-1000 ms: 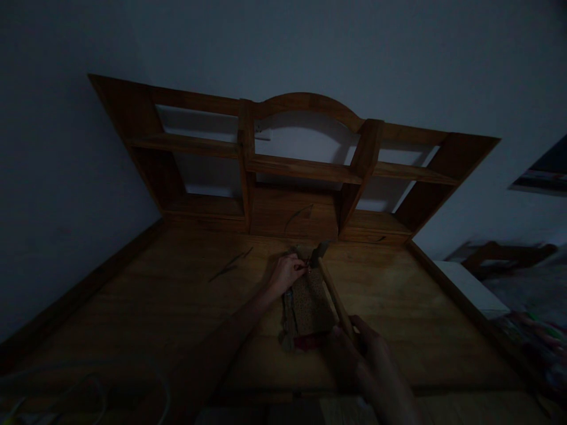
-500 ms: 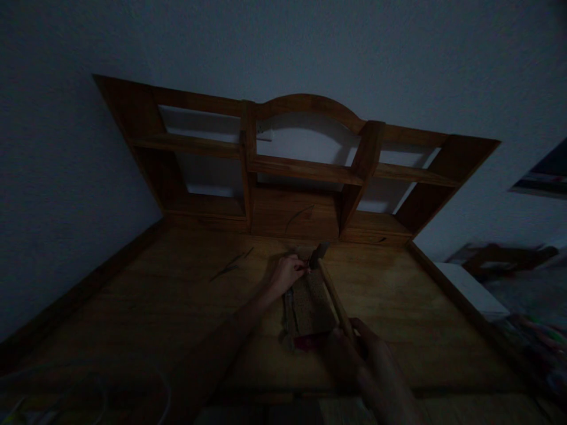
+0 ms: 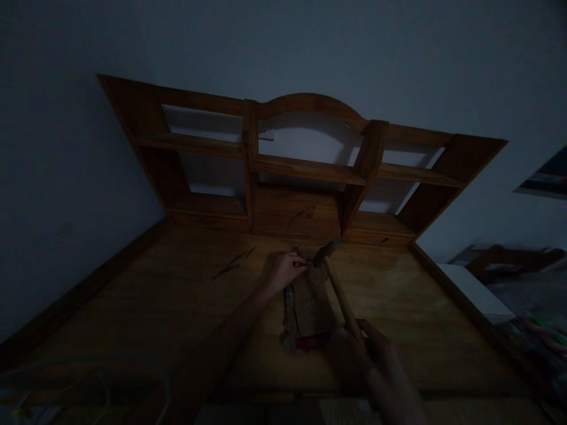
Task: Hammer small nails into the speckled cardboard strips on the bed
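In the dim head view, my right hand [image 3: 376, 354] is wrapped round the wooden handle of a hammer [image 3: 340, 290]. Its dark metal head tilts over the far end of a brown speckled block [image 3: 313, 304] on the desk. My left hand [image 3: 287, 268] rests at the block's far left corner, thumb and fingers pinched together close to the hammer head. Whatever is between those fingertips is too small and dark to name. Torn, crumpled wrapping [image 3: 290, 319] runs along the block's left side, and a red strip [image 3: 309, 342] shows at its near end.
Below the block spreads the wooden desk top [image 3: 398, 295]. A wooden shelf unit [image 3: 310, 168] stands along its back edge against the wall. Dark thin marks [image 3: 228, 268] lie left of my left hand. White furniture [image 3: 476, 290] stands beyond the desk's right edge.
The hammer head has shifted right and tilted, with its handle and my right hand moving slightly right. My left hand keeps its pinch at the block's corner.
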